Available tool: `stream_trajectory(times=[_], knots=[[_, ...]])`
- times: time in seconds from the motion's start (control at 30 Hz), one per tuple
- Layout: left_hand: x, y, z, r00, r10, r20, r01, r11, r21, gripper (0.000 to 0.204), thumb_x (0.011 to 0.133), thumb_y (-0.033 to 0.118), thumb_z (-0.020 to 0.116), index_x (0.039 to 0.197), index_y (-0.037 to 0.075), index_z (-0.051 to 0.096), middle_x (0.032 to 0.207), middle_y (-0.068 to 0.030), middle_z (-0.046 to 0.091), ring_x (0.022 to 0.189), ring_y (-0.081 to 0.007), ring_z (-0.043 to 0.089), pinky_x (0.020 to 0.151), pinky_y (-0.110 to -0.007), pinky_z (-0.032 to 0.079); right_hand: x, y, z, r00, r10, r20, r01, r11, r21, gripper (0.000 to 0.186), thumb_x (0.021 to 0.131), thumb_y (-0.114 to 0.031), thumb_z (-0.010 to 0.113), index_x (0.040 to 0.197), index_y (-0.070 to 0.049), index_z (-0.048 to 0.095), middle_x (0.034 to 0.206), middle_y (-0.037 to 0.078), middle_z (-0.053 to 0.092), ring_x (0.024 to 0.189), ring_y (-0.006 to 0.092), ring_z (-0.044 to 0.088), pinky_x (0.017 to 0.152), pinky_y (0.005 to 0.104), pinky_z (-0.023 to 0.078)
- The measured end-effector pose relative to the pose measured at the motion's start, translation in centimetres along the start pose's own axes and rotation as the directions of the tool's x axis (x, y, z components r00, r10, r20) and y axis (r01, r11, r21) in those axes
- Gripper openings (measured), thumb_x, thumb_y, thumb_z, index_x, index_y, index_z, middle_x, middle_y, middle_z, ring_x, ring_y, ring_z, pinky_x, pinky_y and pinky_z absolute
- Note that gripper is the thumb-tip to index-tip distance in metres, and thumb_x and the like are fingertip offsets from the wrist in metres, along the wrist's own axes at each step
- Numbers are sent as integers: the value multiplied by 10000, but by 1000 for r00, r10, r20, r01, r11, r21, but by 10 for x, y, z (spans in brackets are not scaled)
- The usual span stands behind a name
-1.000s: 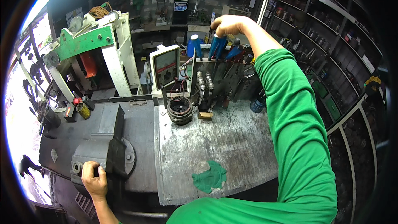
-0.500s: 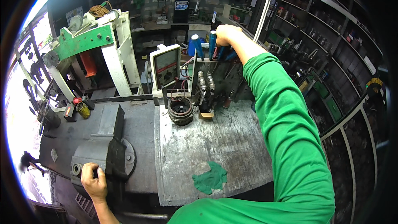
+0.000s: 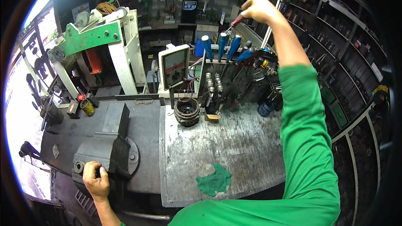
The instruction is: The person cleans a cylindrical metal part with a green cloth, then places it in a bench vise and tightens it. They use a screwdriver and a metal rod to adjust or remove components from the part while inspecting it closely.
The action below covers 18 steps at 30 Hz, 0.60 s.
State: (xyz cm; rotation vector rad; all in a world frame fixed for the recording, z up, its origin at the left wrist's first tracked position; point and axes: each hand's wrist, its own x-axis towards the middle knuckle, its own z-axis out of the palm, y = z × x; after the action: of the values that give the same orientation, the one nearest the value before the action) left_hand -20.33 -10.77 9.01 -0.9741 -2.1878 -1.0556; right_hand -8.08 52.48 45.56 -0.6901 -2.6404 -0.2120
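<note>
We see the right hand stretched out to one o'clock, its fingers closed on the end of a red-handled tool, which hangs in the air above the tool rack with its thin shaft slanting down toward eight o'clock. Held by the handle, the tool keeps its working end free, though that tip is too small and blurred for us to name its kind. Below it, the blue-handled tools stand handle-up in the rack, presumably so that each can be taken from above. At eight o'clock, the left hand rests by the near end of the vise, fingers loosely curled; we cannot tell whether they close on anything, but the spot likely steadies the body during the long reach. On the tabletop, a ring-shaped metal part sits against the back, near the meter, and a green cloth lies at six o'clock, within easy reach.
</note>
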Motion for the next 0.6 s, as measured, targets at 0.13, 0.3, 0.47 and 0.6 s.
stream_trajectory(times=[0.13,0.3,0.47,0.6], knots=[[0,4,0,998,-15,-66,16,1000,14,164,802,1,667,964,-27,660,965,-193,679,898,-387,671,833,-450,535,-123,0,19,970,50,-236,122,742,659,360,903,-138,760,1181,90,741,997,147,794,863,147,709,777,304,568],[3,54,10,958,188,-216,-177,982,68,200,820,-48,702,1016,-6,699,978,-161,712,903,-352,702,825,-436,566,-251,-42,137,967,240,88,-119,115,986,301,1077,-244,687,1227,14,723,979,40,753,830,120,677,745,287,580],[11,154,71,985,-91,147,154,844,-513,107,899,-10,747,996,-51,765,955,-137,739,885,-230,713,841,-330,565,-334,-93,210,914,56,402,-326,-488,809,364,1091,-299,648,1279,10,693,1043,125,767,868,211,743,823,394,638],[28,200,112,921,-153,359,380,558,-738,303,976,58,761,1256,-56,736,1104,-86,770,1001,-135,693,903,-284,553,-373,-124,239,862,-58,504,-418,-644,641,412,1093,-311,647,1312,38,662,1058,159,755,881,246,739,854,409,632]])
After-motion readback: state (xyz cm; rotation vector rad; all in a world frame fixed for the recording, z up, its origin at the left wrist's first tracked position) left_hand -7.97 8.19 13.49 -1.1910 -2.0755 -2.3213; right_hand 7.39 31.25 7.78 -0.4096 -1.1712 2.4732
